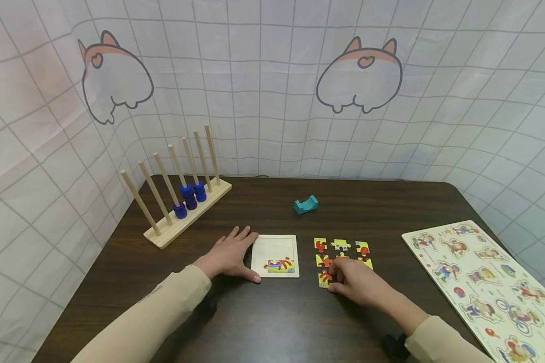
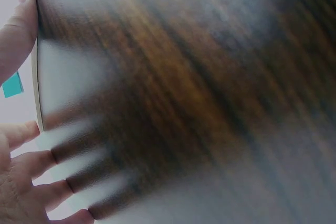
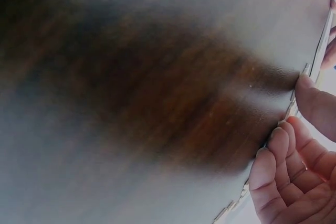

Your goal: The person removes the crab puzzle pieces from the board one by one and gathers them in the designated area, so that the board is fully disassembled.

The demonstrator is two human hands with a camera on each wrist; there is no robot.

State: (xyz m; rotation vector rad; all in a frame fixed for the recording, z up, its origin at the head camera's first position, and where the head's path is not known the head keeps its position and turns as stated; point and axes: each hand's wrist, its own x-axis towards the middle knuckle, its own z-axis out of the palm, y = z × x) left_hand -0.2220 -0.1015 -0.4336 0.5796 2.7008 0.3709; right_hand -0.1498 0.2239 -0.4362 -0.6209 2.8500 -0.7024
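My left hand [image 1: 229, 254] lies spread against the left side of a square wooden puzzle tray [image 1: 272, 244], its thumb by the lower left corner. Inside the tray's bottom right sits a joined yellow and red section [image 1: 280, 265] of jigsaw. To the right, my right hand [image 1: 361, 282] is over loose jigsaw pieces, with curled thumb and forefinger at the upper and lower edges of a yellow and red puzzle piece [image 1: 324, 279]. In the right wrist view its fingertips [image 3: 283, 129] are down at tabletop level. The hand hides some pieces behind it.
More loose pieces [image 1: 340, 244] lie in rows beyond my right hand. A teal curved block [image 1: 306, 204] stands farther back. On the left is a wooden peg rack [image 1: 181, 223] with blue rings; a picture board [image 1: 470, 272] lies along the right edge.
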